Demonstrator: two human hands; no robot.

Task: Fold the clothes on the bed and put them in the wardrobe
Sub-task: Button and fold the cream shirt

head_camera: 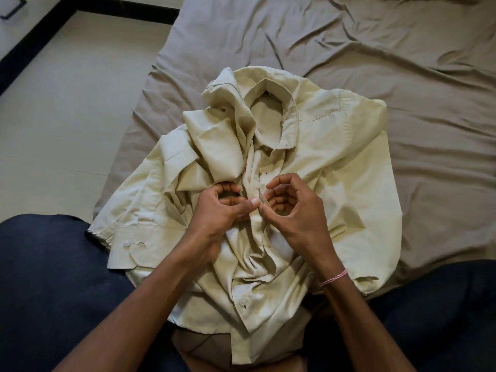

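**Operator:** What are my hands gripping?

**Spotter:** Your left hand [222,210] and right hand [294,210] each pinch the front placket [253,226] of the pale shirt [335,170], thumb against forefinger. The two pinches almost touch at mid-chest.

**Operator:** What can't you make out?

**Spotter:** Whatever sits between your fingertips is hidden, so I cannot tell if a button is there. One sleeve is bunched in folds on your left, and its shape is hard to follow. At the top left corner a dark handle [12,9] on a white panel is cut off by the frame.

**Operator:** Give me the count.

**Spotter:** One shirt. Two buttons show: the cuff button [126,244] and the lower button [242,302]. One pink bracelet [333,277] is on your right wrist.

**Operator:** And the pose?

**Spotter:** Your forearms rise from the bottom edge and converge. Your other fingers are curled and arched above the cloth.

**Operator:** Where does the shirt lie?

**Spotter:** It lies front up on the taupe bed sheet [402,63], collar [271,89] away from you. Its lower part lies between your knees in dark trousers [53,277].
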